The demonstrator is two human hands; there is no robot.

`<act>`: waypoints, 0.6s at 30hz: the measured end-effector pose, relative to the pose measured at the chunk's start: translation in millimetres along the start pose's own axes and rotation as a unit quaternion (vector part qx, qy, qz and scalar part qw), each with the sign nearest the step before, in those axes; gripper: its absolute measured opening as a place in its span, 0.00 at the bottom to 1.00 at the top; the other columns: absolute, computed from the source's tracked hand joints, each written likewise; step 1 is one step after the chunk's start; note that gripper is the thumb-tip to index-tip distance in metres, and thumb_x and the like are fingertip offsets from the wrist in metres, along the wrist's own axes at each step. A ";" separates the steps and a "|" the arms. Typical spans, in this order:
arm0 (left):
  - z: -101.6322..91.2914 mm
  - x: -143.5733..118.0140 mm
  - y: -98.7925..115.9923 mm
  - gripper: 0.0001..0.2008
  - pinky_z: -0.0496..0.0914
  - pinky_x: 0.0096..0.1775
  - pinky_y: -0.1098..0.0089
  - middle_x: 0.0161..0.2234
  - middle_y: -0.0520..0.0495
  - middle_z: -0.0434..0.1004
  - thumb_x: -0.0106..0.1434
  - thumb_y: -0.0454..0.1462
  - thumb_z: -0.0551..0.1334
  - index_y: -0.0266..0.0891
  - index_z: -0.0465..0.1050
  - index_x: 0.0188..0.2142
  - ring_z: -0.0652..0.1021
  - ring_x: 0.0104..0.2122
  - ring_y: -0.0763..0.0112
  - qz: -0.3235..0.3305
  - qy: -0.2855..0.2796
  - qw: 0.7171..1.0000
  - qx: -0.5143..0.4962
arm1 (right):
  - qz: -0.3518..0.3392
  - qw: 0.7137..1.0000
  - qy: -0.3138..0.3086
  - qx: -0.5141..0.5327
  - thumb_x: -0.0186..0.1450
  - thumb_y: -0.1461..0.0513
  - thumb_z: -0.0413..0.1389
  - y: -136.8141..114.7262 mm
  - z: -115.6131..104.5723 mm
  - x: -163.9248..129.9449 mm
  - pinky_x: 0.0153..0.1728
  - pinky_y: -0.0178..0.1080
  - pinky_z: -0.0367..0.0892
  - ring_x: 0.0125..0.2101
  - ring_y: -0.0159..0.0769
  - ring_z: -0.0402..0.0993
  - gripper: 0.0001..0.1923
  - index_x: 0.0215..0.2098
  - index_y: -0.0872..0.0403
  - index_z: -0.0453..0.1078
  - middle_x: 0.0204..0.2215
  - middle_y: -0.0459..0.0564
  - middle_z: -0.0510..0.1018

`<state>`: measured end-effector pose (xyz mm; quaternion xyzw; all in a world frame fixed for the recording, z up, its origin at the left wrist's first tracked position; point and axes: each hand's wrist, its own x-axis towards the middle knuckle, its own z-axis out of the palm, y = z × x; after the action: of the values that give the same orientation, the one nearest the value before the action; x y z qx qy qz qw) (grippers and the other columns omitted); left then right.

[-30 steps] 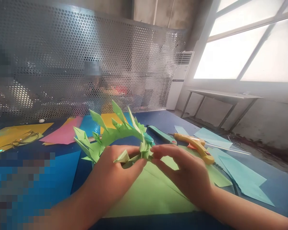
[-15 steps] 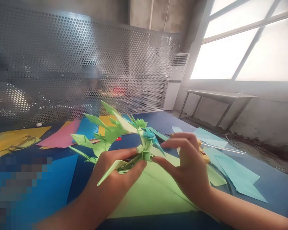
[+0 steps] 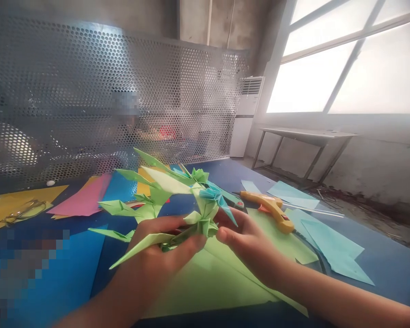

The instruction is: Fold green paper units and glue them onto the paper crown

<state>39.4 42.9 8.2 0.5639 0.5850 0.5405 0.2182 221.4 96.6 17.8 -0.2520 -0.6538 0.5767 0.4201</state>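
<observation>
My left hand [image 3: 164, 255] is closed around a folded green paper flower stem [image 3: 159, 198], thumb in front and fingers behind. Long pale green paper leaves fan out from it to the left, with one crossing over the back of the hand. A small blue folded flower [image 3: 213, 193] and a green one [image 3: 200, 175] show near its top. On the other side, my right hand [image 3: 248, 232] closes on the lower folded green part [image 3: 207, 223], thumb near its edge. The fingers of that hand are partly hidden behind the paper.
A yellow glue gun [image 3: 271, 205] lies beyond my right hand, near light blue sheets [image 3: 335, 250]. Green paper [image 3: 205, 291] lies beneath my hands. Glasses [image 3: 25, 212] rest on yellow paper at left, beside pink paper [image 3: 82, 198]. A perforated metal screen [image 3: 150, 95] stands behind.
My right hand has lowered and its raised fingers have gone behind the flower, uncovering the glue gun. The paper leaves have tilted slightly left, still in my left hand.
</observation>
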 end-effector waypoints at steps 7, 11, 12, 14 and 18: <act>-3.3 -1.2 21.2 0.06 0.80 0.34 0.67 0.29 0.51 0.86 0.54 0.43 0.70 0.45 0.83 0.30 0.83 0.30 0.62 -0.024 -0.036 0.999 -0.033 | 0.024 0.998 -0.017 0.047 0.52 0.45 0.70 -1.3 -1.1 -1.9 0.49 0.50 0.73 0.39 0.45 0.81 0.25 0.39 0.54 0.80 0.35 0.52 0.85; -5.3 1.1 24.8 0.07 0.76 0.29 0.72 0.25 0.56 0.85 0.61 0.40 0.65 0.47 0.84 0.30 0.82 0.26 0.67 0.038 -0.101 0.991 -0.080 | 0.025 0.998 -0.023 0.061 0.51 0.46 0.71 -3.5 0.7 -4.0 0.47 0.45 0.74 0.38 0.43 0.80 0.25 0.39 0.53 0.80 0.34 0.50 0.84; -5.3 1.6 24.8 0.06 0.76 0.30 0.73 0.25 0.57 0.85 0.60 0.39 0.66 0.47 0.83 0.29 0.81 0.26 0.68 0.046 -0.103 0.991 -0.078 | 0.025 0.997 -0.022 0.064 0.51 0.46 0.71 -3.9 1.0 -4.3 0.46 0.44 0.74 0.38 0.42 0.80 0.24 0.39 0.53 0.80 0.34 0.49 0.84; -4.9 1.9 24.2 0.05 0.76 0.31 0.74 0.27 0.56 0.86 0.59 0.38 0.67 0.46 0.83 0.28 0.82 0.27 0.69 0.048 -0.106 0.990 -0.082 | 0.025 0.997 -0.020 0.069 0.50 0.47 0.72 -4.1 1.1 -4.5 0.44 0.42 0.75 0.37 0.40 0.80 0.24 0.39 0.53 0.80 0.33 0.48 0.84; -4.1 0.8 22.7 0.05 0.78 0.33 0.75 0.31 0.55 0.88 0.60 0.38 0.67 0.47 0.84 0.30 0.84 0.30 0.69 0.030 -0.125 0.986 -0.109 | 0.025 0.997 -0.016 0.076 0.48 0.46 0.72 -2.6 0.7 -3.9 0.41 0.42 0.76 0.33 0.39 0.80 0.25 0.36 0.54 0.80 0.30 0.48 0.83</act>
<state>45.3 37.0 29.7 0.6176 0.4735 0.5325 0.3330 223.2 92.5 19.3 -0.2266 -0.6084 0.6390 0.4125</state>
